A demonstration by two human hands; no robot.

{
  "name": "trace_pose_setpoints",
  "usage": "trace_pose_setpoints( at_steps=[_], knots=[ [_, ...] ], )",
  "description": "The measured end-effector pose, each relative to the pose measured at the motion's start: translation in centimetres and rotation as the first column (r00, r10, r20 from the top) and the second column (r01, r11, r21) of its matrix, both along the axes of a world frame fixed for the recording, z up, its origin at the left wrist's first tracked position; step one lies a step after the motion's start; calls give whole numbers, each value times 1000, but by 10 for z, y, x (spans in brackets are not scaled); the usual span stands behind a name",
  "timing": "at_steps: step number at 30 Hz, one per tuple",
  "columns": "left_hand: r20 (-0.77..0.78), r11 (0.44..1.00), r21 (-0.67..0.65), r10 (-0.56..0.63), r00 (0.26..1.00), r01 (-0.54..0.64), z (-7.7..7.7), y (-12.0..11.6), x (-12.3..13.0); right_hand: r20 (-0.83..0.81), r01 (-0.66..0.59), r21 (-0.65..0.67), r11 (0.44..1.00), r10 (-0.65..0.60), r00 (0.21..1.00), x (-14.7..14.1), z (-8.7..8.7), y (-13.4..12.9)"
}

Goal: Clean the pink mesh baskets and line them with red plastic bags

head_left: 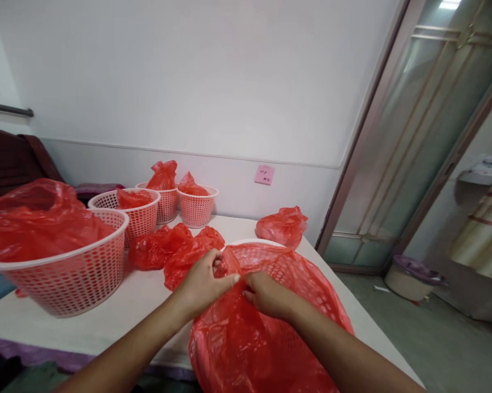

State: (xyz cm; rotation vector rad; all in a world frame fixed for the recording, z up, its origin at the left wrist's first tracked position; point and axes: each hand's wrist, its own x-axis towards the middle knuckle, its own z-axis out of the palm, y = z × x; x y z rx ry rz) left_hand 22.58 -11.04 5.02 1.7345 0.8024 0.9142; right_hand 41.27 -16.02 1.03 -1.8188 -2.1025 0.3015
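A thin red plastic bag [246, 349] covers the inside of the white basket [266, 241] right in front of me, spread over most of its rim. At the far left part of that rim, my left hand [207, 281] is closed on the bag's edge, thumb stretched along the film. My right hand [268, 295] reaches over the basket and pinches the same bag close beside the left thumb. Most of the basket is hidden under the film. Crumpled red bags [188, 254] lie on the table just beyond my left hand.
Several perforated baskets with red bags stand left, including a large one [86, 273] and a small one [197, 210]. A bunched red bag [282, 226] lies at the table's [102, 333] back right. A pink note [264, 174] is on the wall; a bin [412, 281] stands on the floor.
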Motion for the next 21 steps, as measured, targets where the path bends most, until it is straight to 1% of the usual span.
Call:
trace_pose_setpoints(
  at_steps=[2,3,5,7,9,11,13,14,15,16,18,19,21],
  knots=[
    [-47,988,153,37,998,-30,-7,-1,-3,-14,-3,10,1000,4,1000,2,1,-1],
    [-61,979,201,50,997,-37,-10,0,-4,-22,-3,16,1000,4,1000,3,4,-1],
    [-63,973,222,71,995,-56,-15,5,-5,-41,13,32,999,-12,999,6,11,-2],
    [-63,969,235,96,993,-78,-16,10,-6,-62,43,62,997,-39,997,11,23,-4],
    [-81,962,260,110,991,-85,-15,15,-5,-91,85,136,987,-73,993,19,37,-4],
    [-106,955,287,115,988,-80,-13,18,-5,-118,155,276,949,-126,985,28,51,-3],
    [-133,944,321,121,984,-72,-12,20,-5,-96,229,438,869,-208,973,37,61,0],
    [-148,937,343,128,981,-71,-13,21,-4,-43,251,490,835,-264,963,42,63,1],
    [-161,927,369,139,977,-71,-14,22,-4,28,264,513,817,-323,946,46,63,3],
    [-173,915,396,152,973,-73,-15,23,-4,101,275,509,815,-374,922,50,61,5],
    [-185,888,453,180,966,-79,-19,25,-3,202,305,455,836,-431,879,58,53,9],
    [-186,874,478,194,963,-83,-21,25,-3,214,325,423,846,-442,871,63,48,11],
    [-184,853,513,218,959,-95,-26,27,-1,188,358,381,852,-451,873,71,37,16]
  ],
)
